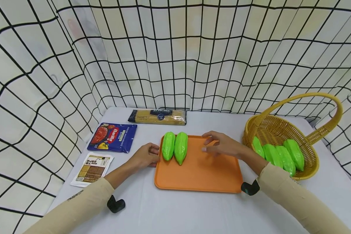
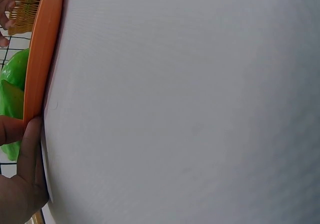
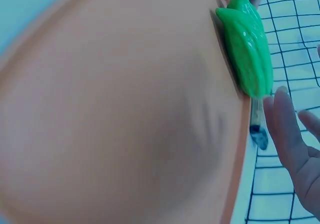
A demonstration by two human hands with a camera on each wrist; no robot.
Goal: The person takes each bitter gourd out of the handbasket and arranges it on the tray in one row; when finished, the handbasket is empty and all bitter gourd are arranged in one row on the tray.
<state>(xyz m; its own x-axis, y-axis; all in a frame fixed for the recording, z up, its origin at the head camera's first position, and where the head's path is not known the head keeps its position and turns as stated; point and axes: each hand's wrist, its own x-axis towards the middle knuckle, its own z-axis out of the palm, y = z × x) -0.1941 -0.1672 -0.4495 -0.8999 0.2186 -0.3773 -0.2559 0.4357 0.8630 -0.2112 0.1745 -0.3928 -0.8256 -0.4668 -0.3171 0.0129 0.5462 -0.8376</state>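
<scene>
My left hand [image 1: 144, 156] pinches the left rim of an orange tray [image 1: 199, 177]. In the left wrist view the thumb lies inside the rim and the fingers [image 2: 30, 144] outside it. Two glossy green star fruits, one left [image 1: 168, 146] and one right [image 1: 180, 148], lie side by side at the tray's left end, pointing toward me. Over the tray's right part hovers my right hand [image 1: 219, 144], fingers spread and nothing held. The right wrist view shows its fingers [image 3: 285, 126] apart from the star fruits [image 3: 247, 49].
A wicker basket [image 1: 310, 162] with a tall handle stands at the right, holding several green star fruits [image 1: 293, 154]. Behind the tray lies a spaghetti pack [image 1: 161, 117]. A blue Barilla pouch [image 1: 112, 137] and a white-and-brown packet [image 1: 92, 169] lie left. Black netting [image 1: 185, 61] surrounds the table.
</scene>
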